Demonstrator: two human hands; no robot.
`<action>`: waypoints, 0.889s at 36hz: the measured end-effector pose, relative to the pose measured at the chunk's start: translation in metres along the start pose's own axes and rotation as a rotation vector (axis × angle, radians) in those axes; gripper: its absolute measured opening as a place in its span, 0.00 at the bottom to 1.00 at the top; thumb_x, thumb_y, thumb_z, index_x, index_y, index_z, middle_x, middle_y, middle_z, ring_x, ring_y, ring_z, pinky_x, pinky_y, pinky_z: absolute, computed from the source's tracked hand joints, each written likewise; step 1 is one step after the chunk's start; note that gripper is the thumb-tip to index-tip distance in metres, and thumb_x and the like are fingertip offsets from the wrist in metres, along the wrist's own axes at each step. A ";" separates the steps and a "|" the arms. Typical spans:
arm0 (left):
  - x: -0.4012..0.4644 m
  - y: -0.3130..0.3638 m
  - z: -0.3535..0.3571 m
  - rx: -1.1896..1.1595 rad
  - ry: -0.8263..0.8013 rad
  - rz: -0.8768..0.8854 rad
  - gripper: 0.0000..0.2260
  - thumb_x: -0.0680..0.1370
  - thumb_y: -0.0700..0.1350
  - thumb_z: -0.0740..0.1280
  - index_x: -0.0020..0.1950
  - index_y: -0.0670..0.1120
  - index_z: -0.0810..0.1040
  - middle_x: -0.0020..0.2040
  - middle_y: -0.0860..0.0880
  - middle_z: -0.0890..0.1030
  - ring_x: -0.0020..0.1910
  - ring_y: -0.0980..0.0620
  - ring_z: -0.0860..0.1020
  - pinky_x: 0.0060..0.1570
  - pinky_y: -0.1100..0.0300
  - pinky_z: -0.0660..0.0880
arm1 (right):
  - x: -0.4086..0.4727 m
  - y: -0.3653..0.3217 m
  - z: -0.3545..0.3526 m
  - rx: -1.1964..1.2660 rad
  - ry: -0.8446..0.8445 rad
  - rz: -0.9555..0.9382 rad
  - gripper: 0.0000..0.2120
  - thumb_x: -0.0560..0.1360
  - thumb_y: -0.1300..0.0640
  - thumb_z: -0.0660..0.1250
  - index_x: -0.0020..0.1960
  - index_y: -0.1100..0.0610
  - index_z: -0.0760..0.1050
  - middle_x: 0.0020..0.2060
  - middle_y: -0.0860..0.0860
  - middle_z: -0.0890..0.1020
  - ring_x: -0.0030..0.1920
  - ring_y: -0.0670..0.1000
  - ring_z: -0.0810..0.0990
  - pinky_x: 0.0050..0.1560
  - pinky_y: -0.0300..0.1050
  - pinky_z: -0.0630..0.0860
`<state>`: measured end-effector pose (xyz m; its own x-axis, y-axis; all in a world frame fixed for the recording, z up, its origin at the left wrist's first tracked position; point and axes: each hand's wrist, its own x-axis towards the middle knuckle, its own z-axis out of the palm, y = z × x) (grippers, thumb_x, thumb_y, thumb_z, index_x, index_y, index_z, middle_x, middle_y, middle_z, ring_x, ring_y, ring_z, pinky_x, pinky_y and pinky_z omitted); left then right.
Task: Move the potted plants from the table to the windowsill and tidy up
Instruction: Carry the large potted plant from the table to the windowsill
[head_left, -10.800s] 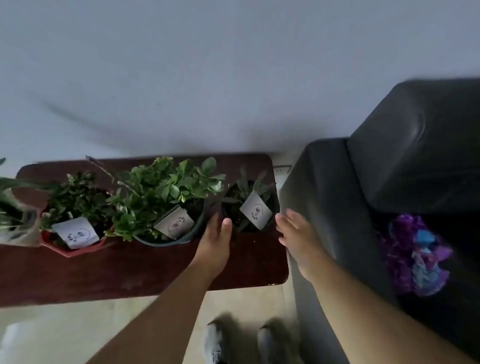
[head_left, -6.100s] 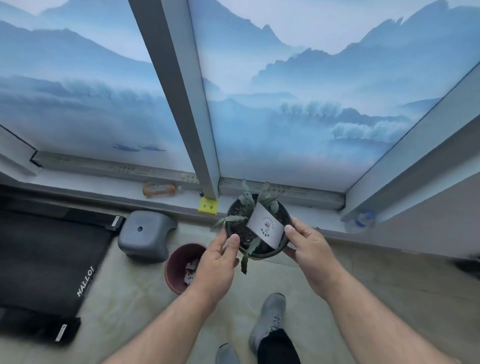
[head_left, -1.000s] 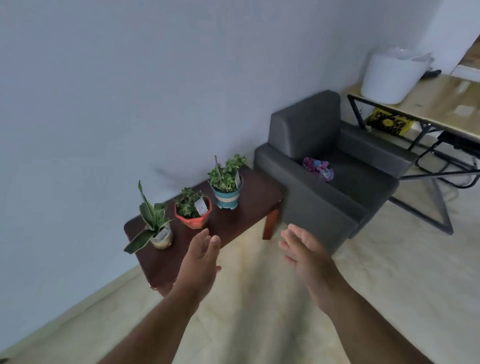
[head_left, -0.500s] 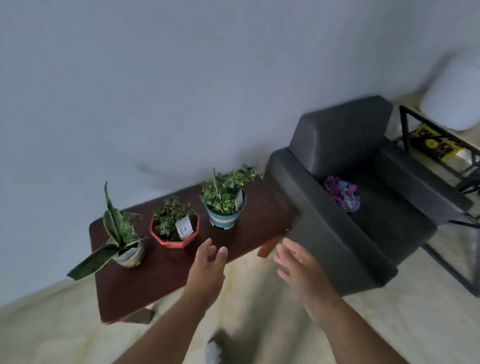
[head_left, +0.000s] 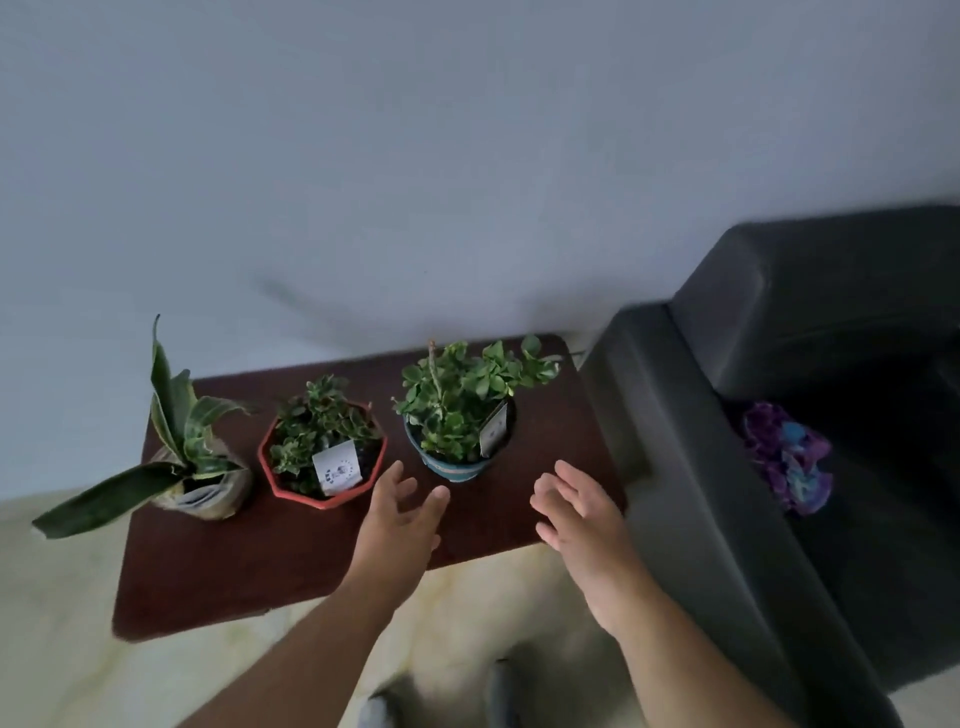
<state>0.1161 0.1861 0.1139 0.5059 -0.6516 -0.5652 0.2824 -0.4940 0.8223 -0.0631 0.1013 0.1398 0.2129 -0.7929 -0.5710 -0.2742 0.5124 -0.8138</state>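
Observation:
Three potted plants stand in a row on a dark brown table (head_left: 244, 566). At the right is a leafy plant in a blue pot (head_left: 457, 465) with a white tag. In the middle a red octagonal pot (head_left: 291, 486) holds a small bushy plant and a white label. On the left a snake plant (head_left: 176, 457) sits in a pale wrapped pot. My left hand (head_left: 402, 525) hovers open just in front of the blue pot, to its left. To that pot's right my right hand (head_left: 579, 512) is held open. Neither hand touches a pot.
A dark grey armchair (head_left: 727, 493) stands against the table's right end, with a purple and blue bundle (head_left: 784, 457) on its seat. A plain wall runs behind the table. Pale floor lies in front, where my shoes show.
I have come closer to the table and now look down on it. Both open hands have moved forward to either side of the blue pot.

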 end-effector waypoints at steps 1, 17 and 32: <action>0.009 -0.005 0.006 -0.018 0.023 -0.014 0.34 0.78 0.48 0.70 0.80 0.52 0.57 0.72 0.50 0.70 0.59 0.53 0.77 0.53 0.50 0.81 | 0.015 0.004 -0.001 -0.009 -0.011 0.003 0.30 0.79 0.47 0.69 0.78 0.50 0.65 0.69 0.45 0.76 0.61 0.48 0.81 0.69 0.55 0.75; 0.086 -0.052 0.050 0.024 0.260 -0.015 0.22 0.72 0.58 0.75 0.63 0.56 0.75 0.54 0.57 0.84 0.54 0.55 0.83 0.60 0.50 0.79 | 0.142 0.040 0.006 -0.114 -0.226 -0.076 0.30 0.76 0.53 0.74 0.76 0.52 0.69 0.66 0.48 0.80 0.63 0.45 0.80 0.69 0.55 0.76; 0.097 -0.047 0.043 -0.128 0.051 0.144 0.37 0.76 0.37 0.73 0.78 0.58 0.59 0.57 0.66 0.82 0.60 0.68 0.78 0.63 0.61 0.72 | 0.168 0.039 0.008 -0.176 -0.395 -0.189 0.34 0.77 0.56 0.72 0.78 0.41 0.63 0.71 0.44 0.76 0.72 0.44 0.73 0.75 0.52 0.68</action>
<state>0.1166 0.1209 0.0173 0.5883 -0.6788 -0.4395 0.3036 -0.3184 0.8980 -0.0305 -0.0093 0.0106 0.6052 -0.6634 -0.4400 -0.3438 0.2807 -0.8961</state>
